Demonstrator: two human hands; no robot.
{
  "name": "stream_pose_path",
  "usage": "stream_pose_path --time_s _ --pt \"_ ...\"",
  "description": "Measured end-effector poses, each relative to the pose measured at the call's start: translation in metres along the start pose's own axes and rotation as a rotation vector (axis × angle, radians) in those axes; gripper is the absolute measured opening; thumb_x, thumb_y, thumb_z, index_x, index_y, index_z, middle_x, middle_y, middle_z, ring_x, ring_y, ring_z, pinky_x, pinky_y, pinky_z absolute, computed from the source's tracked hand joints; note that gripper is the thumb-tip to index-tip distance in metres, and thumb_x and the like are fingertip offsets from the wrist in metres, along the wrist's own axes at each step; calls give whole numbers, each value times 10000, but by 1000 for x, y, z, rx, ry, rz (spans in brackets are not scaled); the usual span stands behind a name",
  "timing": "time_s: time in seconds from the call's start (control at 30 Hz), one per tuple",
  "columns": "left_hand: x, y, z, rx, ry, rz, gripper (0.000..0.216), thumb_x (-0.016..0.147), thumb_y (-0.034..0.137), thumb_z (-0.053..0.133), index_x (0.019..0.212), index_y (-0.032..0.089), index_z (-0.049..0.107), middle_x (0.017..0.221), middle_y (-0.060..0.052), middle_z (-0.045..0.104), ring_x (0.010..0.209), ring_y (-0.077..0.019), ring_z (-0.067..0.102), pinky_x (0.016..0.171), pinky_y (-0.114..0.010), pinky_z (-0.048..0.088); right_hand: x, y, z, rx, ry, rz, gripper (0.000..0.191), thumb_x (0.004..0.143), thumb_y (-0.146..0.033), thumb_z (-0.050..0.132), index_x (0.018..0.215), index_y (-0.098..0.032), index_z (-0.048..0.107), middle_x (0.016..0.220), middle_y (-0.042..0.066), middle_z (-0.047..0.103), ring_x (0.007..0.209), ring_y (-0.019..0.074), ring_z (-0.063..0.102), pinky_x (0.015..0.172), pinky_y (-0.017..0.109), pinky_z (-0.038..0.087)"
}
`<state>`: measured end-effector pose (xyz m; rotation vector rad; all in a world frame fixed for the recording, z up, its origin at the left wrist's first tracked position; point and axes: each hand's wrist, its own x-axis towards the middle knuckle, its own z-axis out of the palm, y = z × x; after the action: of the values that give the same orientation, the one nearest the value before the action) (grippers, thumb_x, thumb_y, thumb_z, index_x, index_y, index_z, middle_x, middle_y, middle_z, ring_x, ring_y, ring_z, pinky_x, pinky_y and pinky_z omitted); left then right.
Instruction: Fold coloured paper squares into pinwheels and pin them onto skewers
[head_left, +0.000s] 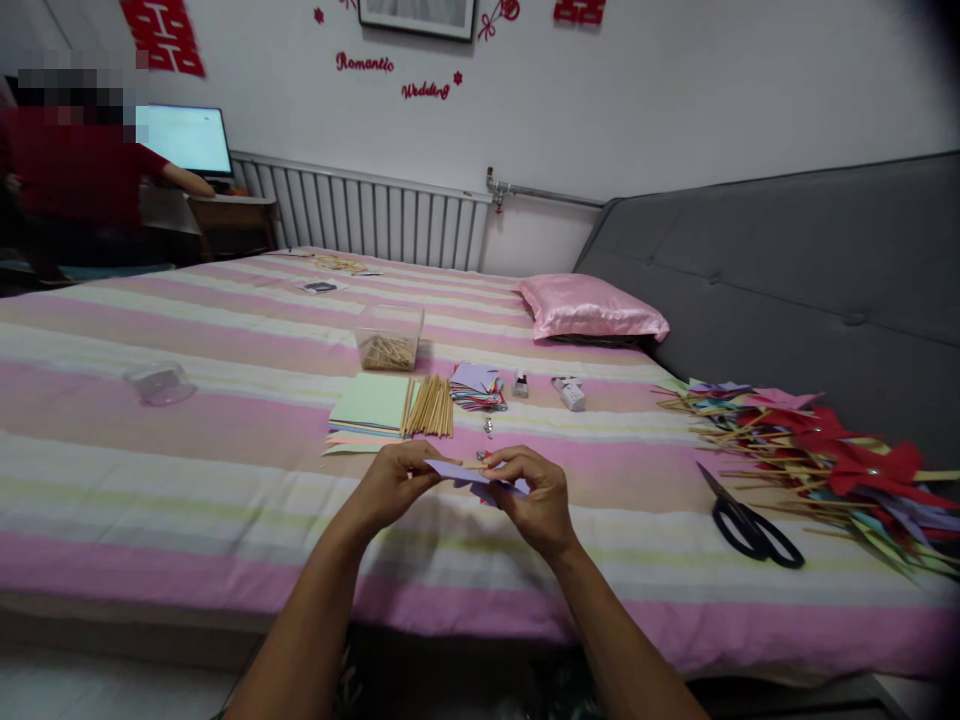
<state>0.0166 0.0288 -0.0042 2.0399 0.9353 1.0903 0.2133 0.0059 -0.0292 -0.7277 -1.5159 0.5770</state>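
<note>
1. The room has a smooth, pale wall [690, 90] bearing red cut-out lettering, above a bed covered by a sheet [225, 520] in soft pink, cream and beige stripes, its cloth lightly creased.
2. Over the near part of the bed is a thin, flat-looking piece of purple paper [459, 470] with a pointed left end and folded parts below; a slim, pale wooden stick [474, 464] shows along its top.
3. The left hand [401, 475] pinches the paper's left end between thumb and fingers. The right hand [536, 490] grips its right side, fingers curled over the top, thumb underneath.
4. Just beyond the hands lie a stack of square paper sheets [369, 402], pale green on top, and straight, round wooden sticks [431, 405] side by side; right of them sits a layered pile of multicoloured paper pieces [476, 380].
5. Behind the sheets stands a clear plastic box [367, 328] with thin, straw-coloured pieces inside.
6. To the right lie scissors [756, 527] with black looped handles, near a heap of paper pinwheels [877, 465] on wooden sticks.
7. Farther back are a glossy pink pillow [589, 305], a grey padded headboard [787, 250] and a ribbed radiator [367, 210].
</note>
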Motion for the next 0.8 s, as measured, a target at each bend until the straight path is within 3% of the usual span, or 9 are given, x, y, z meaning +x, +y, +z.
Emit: stream_pose_path --time_s 0.5,0.8 --pt "0 8 2 -33 -33 13 159 778 264 633 688 171 725 645 -36 659 612 -137 591 567 -225 445 0 -2 -1 -16 19 -75 86 684 -148 738 680 -198 668 743 58 674 698 180 652 637 302 543" --pt "-1 3 6 -81 -71 -65 169 774 243 625 670 148 719 642 -45 637 612 -142 563 576 -245 419 0 -5 2 -64 76 45 99 677 -160 707 715 -183 619 679 13 633 586 134 579 557 249 489"
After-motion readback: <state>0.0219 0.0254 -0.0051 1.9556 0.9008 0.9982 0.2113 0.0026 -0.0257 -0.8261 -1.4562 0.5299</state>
